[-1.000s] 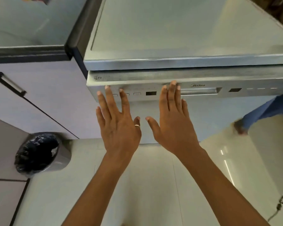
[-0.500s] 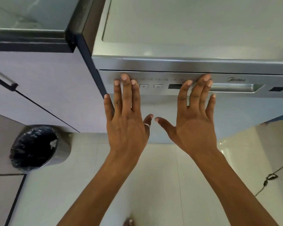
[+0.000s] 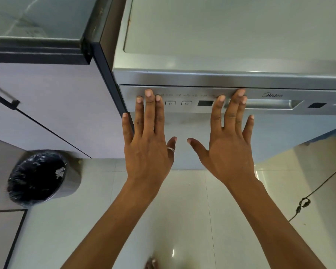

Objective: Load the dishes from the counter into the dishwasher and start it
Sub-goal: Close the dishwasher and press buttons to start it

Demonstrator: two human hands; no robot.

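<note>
A silver dishwasher [image 3: 279, 78] stands before me with its door shut. Its control strip [image 3: 186, 103] has small buttons and two dark displays, and a recessed handle [image 3: 270, 104] lies right of centre. My left hand [image 3: 147, 144] is flat and spread, its fingertips over the strip's left end. My right hand [image 3: 229, 148] is also spread, its fingertips at the left end of the handle. Neither hand holds anything. No dishes are in view.
A glass-topped counter [image 3: 37, 26] and pale cabinet doors [image 3: 52, 105] adjoin the dishwasher on the left. A bin with a black liner [image 3: 39, 177] stands on the floor at left. A black cable [image 3: 318, 191] trails over the glossy tiles at right.
Both hands have risen up the dishwasher's front, from just below the control strip onto it. The view has shifted left, and a person's leg at right has left the frame.
</note>
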